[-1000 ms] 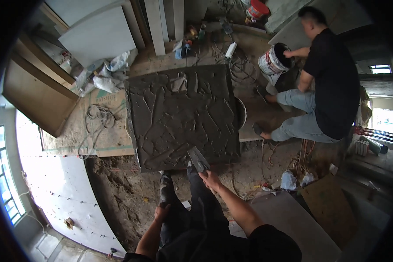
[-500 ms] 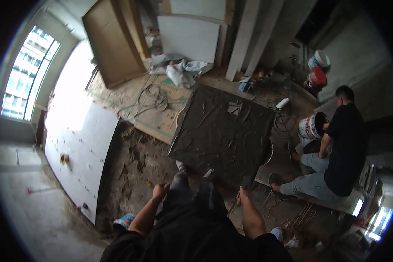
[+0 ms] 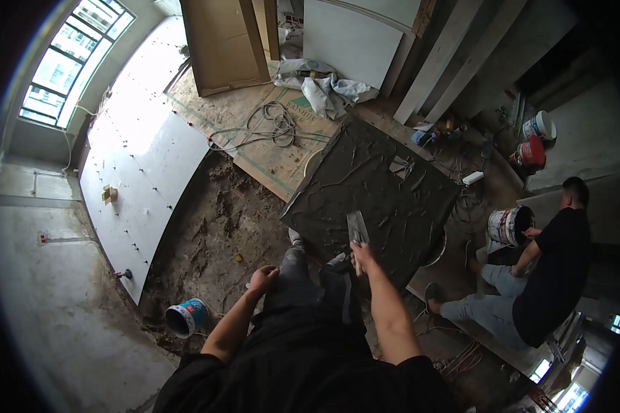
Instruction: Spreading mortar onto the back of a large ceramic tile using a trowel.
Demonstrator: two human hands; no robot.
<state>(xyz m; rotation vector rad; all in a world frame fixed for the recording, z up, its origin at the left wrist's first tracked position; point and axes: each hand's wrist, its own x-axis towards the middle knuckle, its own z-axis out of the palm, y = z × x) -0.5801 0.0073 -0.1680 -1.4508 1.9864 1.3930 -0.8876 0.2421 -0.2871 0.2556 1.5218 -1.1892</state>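
Note:
My right hand point(image 3: 362, 256) grips the handle of a metal trowel point(image 3: 357, 228), whose blade rests on the near edge of a large square slab coated with dark grey mortar point(image 3: 386, 186). A second small trowel point(image 3: 400, 166) lies on the mortar near the far side. My left hand point(image 3: 262, 279) hangs loosely curled and holds nothing, beside my left knee. My feet stand at the slab's near corner on rough brown soil.
A small blue and white bucket point(image 3: 186, 316) stands on the dirt at lower left. White floor tiles point(image 3: 141, 172) lie to the left. A coiled cable point(image 3: 269, 124) rests on cardboard. A crouching person point(image 3: 537, 289) on the right reaches into a white bucket point(image 3: 508, 226).
The view has swung round to the left, so the slab now sits to the upper right. My right hand has come back onto the slab with the trowel; the left stays low.

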